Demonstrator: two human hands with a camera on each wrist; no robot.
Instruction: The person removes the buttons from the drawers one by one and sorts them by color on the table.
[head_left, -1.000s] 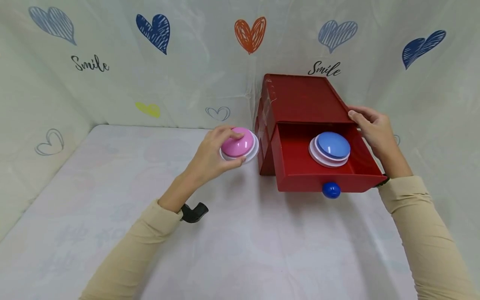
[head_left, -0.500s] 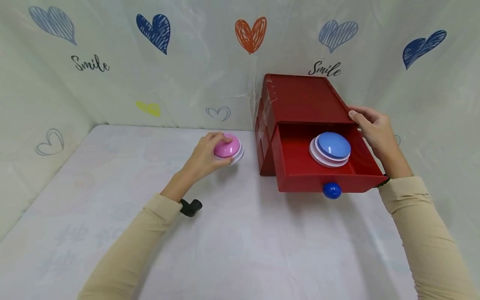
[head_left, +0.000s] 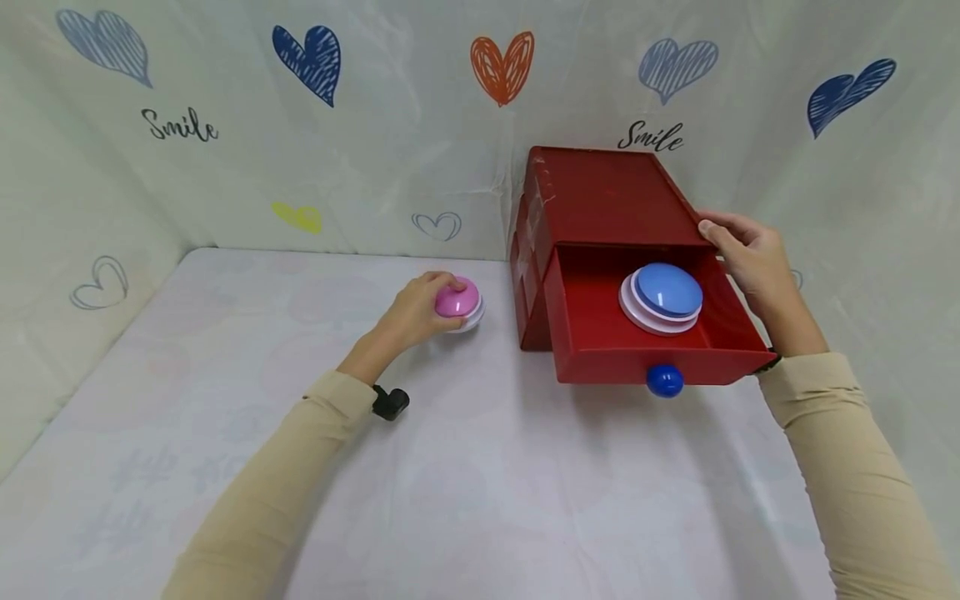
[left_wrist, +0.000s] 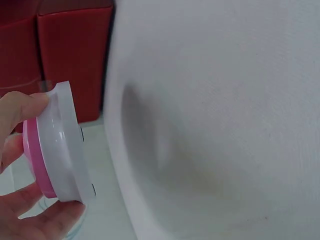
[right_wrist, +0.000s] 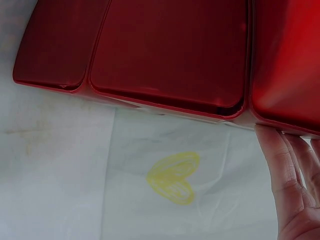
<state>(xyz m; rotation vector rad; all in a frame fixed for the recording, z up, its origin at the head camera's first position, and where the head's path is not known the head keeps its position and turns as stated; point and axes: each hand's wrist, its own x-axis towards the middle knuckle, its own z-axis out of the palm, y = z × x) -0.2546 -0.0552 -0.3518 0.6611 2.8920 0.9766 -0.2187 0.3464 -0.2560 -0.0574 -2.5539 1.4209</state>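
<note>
In the head view my left hand (head_left: 411,312) grips a pink-domed push button (head_left: 456,298) with a white base, left of a red drawer box (head_left: 611,196). The left wrist view shows thumb and fingers around the rim of its white base (left_wrist: 62,145), apart from the table, with a shadow below. My right hand (head_left: 753,254) touches the box's upper right edge; the right wrist view shows its fingers (right_wrist: 280,165) straight against the red side. The top drawer (head_left: 592,364) is pulled out. A blue-domed push button (head_left: 667,290) on a white base sits inside it.
A round blue knob (head_left: 664,381) sticks out from the drawer front. White cloth covers the table (head_left: 480,483). Behind the box hangs a curtain (head_left: 390,150) printed with hearts and "Smile". A black wrist device (head_left: 392,404) hangs below my left sleeve.
My left hand has moved the pink push button leftward, away from the box, and lower towards the table. My right hand, the drawer and the blue push button have stayed in place.
</note>
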